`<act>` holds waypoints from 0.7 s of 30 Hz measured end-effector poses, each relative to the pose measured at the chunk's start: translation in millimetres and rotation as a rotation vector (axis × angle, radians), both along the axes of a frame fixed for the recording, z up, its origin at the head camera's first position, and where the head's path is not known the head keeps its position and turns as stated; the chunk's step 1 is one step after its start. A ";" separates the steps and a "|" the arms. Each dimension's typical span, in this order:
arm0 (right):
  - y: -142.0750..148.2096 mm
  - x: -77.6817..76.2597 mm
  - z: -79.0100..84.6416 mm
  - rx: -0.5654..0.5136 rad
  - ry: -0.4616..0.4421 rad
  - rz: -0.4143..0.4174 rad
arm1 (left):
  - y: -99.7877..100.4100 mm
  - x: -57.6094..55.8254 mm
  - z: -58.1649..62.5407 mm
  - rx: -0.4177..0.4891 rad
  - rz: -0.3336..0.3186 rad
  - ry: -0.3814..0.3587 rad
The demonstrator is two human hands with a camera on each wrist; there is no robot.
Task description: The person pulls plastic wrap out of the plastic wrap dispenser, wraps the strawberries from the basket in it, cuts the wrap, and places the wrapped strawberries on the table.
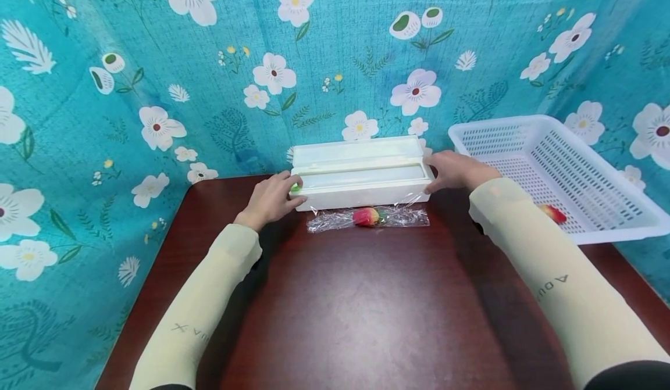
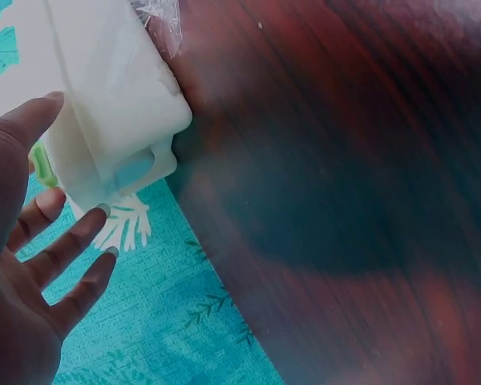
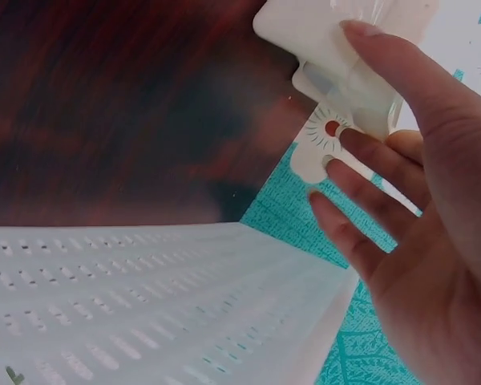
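The left hand (image 1: 268,199) holds one end of a long white box (image 1: 361,197), thumb at the front and index finger behind, beside a green tab (image 1: 295,188); its remaining fingers are spread. The right hand (image 1: 458,170) holds the opposite end likewise, its other fingers spread apart. The box lies between both sets of fingers, its lid (image 1: 356,150) raised on the side away from the thumbs. Clear film (image 1: 408,217) hangs from the front edge onto the table (image 1: 356,297) between the thumbs, with a red-yellow fruit (image 1: 366,217) amid it; whether covered cannot be told. A white basket (image 1: 620,233) stands right of the right fingers, containing another red-yellow fruit (image 1: 553,214)
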State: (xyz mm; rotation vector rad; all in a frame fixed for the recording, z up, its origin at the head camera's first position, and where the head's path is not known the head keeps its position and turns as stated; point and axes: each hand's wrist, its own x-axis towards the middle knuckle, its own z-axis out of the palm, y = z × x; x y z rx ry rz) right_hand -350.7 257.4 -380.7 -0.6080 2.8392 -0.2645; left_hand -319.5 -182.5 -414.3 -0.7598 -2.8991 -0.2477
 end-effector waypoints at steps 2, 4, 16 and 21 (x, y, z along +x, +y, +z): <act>0.4 1.3 1.5 -0.002 -0.030 -0.012 | 2.1 0.0 -1.0 0.004 0.012 0.002; -0.1 1.9 1.8 -0.006 -0.057 -0.019 | 2.5 1.2 -1.4 0.005 0.026 0.003; 0.4 19.4 23.4 -0.055 -0.204 -0.056 | 3.4 11.2 4.8 -0.009 0.061 -0.019; -3.7 41.8 44.6 0.003 -0.174 -0.068 | 1.0 29.4 17.8 0.079 -0.035 0.042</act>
